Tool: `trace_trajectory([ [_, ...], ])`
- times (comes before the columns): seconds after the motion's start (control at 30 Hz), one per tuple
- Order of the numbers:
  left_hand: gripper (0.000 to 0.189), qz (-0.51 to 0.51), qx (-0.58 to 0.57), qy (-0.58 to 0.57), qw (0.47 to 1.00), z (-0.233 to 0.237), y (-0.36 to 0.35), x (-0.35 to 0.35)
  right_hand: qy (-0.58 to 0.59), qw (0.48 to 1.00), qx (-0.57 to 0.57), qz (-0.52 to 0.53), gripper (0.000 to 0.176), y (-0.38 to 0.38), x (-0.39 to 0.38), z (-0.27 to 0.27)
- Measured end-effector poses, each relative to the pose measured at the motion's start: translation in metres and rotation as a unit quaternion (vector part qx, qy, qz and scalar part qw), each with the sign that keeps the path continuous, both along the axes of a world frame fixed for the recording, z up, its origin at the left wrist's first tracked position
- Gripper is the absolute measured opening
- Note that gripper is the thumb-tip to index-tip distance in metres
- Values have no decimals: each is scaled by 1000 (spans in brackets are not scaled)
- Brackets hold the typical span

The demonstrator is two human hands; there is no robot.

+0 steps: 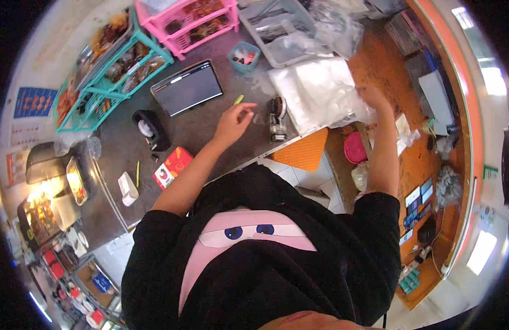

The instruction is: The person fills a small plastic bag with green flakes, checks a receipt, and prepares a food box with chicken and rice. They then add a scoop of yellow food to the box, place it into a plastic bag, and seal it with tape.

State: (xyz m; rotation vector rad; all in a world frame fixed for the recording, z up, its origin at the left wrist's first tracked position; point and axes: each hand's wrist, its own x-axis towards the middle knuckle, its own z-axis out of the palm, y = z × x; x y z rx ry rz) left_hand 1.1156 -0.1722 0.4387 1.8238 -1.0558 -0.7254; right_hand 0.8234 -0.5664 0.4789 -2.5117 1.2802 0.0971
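Observation:
My left hand (233, 124) hovers over the dark tabletop, its fingers loosely bent and a gap showing between thumb and forefinger. Just beyond its knuckles lies a yellow-green pen-like stick (239, 99). A black tape dispenser (277, 118) stands to the right of that hand. My right hand (375, 98) is at the right end of a stack of white plastic bags (312, 91), with its fingers closed at the edge of a clear plastic bag (361, 110). The fingertips there are blurred and partly hidden.
A tablet (187, 88) lies behind my left arm, near another black tape dispenser (150, 131) and a red box (176, 166). Teal shelves (114, 91), pink shelves (191, 22), a small blue basket (244, 57) and a grey bin (279, 33) line the back. An orange stool (301, 151) is below the table edge.

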Motion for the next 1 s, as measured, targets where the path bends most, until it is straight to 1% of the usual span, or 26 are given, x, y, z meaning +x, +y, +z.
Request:
trace_trajectory([
  [0.03,26,-25,-25,30,999,8,-13,-15,-29,998,-38,-39,39,3,-4,31],
  [0.07,29,-77,-16,69,994,19,-25,-28,-58,992,-77,-78,42,8,-5,63],
  [0.1,32,-129,-7,108,986,30,-36,-42,-151,974,-95,-139,41,22,-6,93],
  [0.13,36,-180,2,145,973,39,-45,-56,-242,944,-113,-196,40,49,-3,123],
  [0.17,40,-216,-34,223,950,46,-53,-71,-331,901,-132,-248,39,79,1,140],
  [0.23,49,-279,-99,373,879,57,-62,-101,-460,842,-191,-205,32,150,18,136],
  [0.27,53,-233,-139,411,870,60,-68,-115,-457,849,-231,-132,27,185,29,124],
  [0.3,56,-184,-177,446,858,63,-72,-127,-423,893,-78,-135,28,217,38,110],
  [0.33,60,-134,-211,480,841,65,-73,-132,-359,920,65,-145,31,248,46,96],
  [0.37,56,-117,-138,437,881,77,-69,-121,-410,907,71,-63,37,270,53,70],
  [0.43,53,-40,-62,505,860,98,-60,-103,-356,916,169,-72,39,298,66,78],
  [0.47,51,0,-25,535,844,103,-56,-93,-399,890,205,-85,39,299,66,75],
  [0.5,48,-34,-12,532,846,97,-52,-80,-440,860,239,-96,39,297,66,70],
  [0.53,49,-24,-4,515,857,94,-47,-71,-480,827,272,-105,39,295,69,73],
  [0.57,49,-14,4,497,868,93,-41,-64,-459,837,261,-141,49,287,68,82],
  [0.6,50,-3,12,479,878,93,-33,-59,-427,859,234,-156,50,280,68,89],
  [0.63,50,-69,-9,492,868,116,-28,-52,-394,879,208,-168,51,271,68,93],
  [0.67,50,-100,-12,470,877,124,-22,-45,-359,897,181,-181,53,263,70,94],
  [0.73,51,-160,-17,424,891,130,-8,-29,-341,932,22,-117,59,249,76,81],
  [0.77,55,-225,3,429,875,131,-1,-17,-329,939,-59,-84,63,243,81,73],
  [0.87,55,-289,39,442,848,164,29,3,-431,888,-156,-46,64,223,105,49],
  [0.9,54,-287,29,461,840,169,41,11,-499,863,69,-29,64,216,111,35],
  [0.93,54,-285,20,479,830,173,54,21,-536,744,392,-73,64,216,117,28],
  [0.97,51,-232,43,452,860,175,72,37,-488,691,531,-56,62,217,119,22],
  [1.0,49,-218,41,427,877,178,85,53,-429,621,654,-35,60,221,124,25],
])
